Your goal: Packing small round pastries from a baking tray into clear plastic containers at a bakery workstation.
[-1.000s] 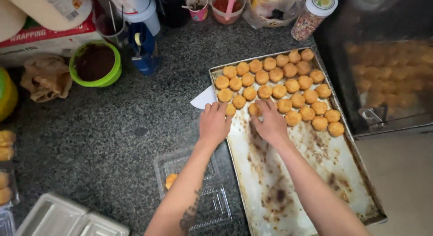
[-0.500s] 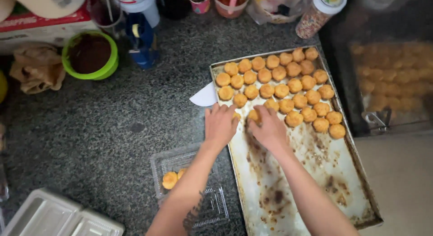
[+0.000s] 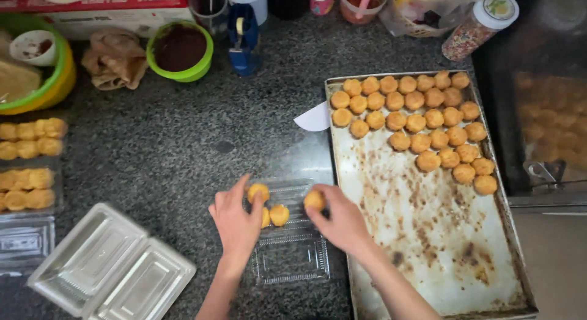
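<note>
My left hand [image 3: 236, 222] holds a round golden pastry [image 3: 257, 191] over an open clear plastic clamshell box [image 3: 292, 254] on the dark granite counter. My right hand [image 3: 342, 223] holds another pastry [image 3: 315, 200] at the box's right edge. One more pastry [image 3: 279, 215] lies inside the box between my hands, with a further one half hidden behind my left thumb. To the right, a stained metal baking tray [image 3: 428, 234] carries several rows of the same pastries [image 3: 416, 121] at its far end.
An empty open clamshell box [image 3: 110, 265] lies at lower left. Filled boxes of pastries [image 3: 27, 164] sit at the left edge. A green bowl of dark filling [image 3: 180, 50], a blue tape dispenser [image 3: 243, 42], a sprinkle jar [image 3: 477, 28] and cups line the back. An oven [image 3: 544, 112] stands at right.
Both hands left the tray's pastry rows and came down-left to the clamshell box, each carrying a pastry. The camera view shifted, showing more of the counter's left side.
</note>
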